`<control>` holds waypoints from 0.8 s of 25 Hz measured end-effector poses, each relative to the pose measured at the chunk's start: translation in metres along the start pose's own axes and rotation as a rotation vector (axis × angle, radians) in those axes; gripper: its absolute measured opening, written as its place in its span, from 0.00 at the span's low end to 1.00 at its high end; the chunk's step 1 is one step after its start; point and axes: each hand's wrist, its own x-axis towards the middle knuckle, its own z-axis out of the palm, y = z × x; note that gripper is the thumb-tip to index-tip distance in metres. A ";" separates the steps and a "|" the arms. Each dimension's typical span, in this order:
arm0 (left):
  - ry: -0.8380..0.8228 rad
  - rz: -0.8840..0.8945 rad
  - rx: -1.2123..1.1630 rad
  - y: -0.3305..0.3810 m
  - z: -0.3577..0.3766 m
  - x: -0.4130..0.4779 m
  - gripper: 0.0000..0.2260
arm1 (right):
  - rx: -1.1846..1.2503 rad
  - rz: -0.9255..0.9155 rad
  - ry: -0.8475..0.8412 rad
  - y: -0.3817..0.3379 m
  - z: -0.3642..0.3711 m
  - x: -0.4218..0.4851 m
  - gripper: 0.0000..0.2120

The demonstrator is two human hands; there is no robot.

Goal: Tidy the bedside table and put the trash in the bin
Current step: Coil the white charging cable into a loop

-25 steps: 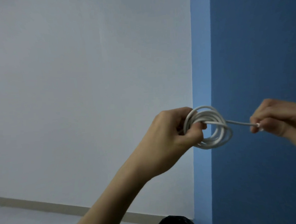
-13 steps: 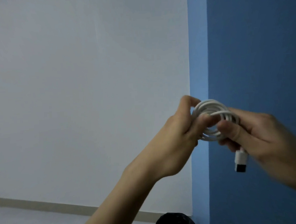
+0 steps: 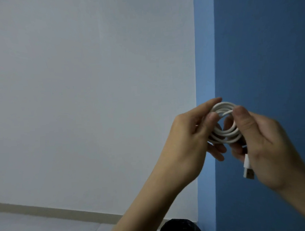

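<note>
A white cable (image 3: 226, 134) is wound into a small coil and held up in front of the wall corner. My left hand (image 3: 190, 138) pinches the coil's left side between thumb and fingers. My right hand (image 3: 262, 144) grips the coil's right side, thumb on a strand crossing the top. The cable's white USB plug (image 3: 248, 170) hangs down from under my right palm. The bedside table is out of view.
A white wall (image 3: 93, 101) fills the left, a blue wall (image 3: 261, 46) the right. A pale skirting strip (image 3: 56, 212) runs along the floor. A round black object (image 3: 180, 228), perhaps a lined bin, shows at the bottom edge under my arms.
My right hand has come in from pulling the cable end out to the right and now grips the coil itself. The plug hangs loose below it. The coil has tilted.
</note>
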 end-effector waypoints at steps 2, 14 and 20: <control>0.051 -0.004 -0.039 -0.002 0.003 0.002 0.13 | 0.046 0.010 0.038 -0.001 0.005 -0.002 0.21; -0.048 -0.239 -0.510 -0.007 0.019 -0.004 0.16 | -0.271 -0.269 0.351 0.018 0.009 0.004 0.17; 0.025 -0.224 -0.486 -0.022 0.025 -0.002 0.14 | -0.606 -0.248 0.337 0.029 0.004 0.005 0.15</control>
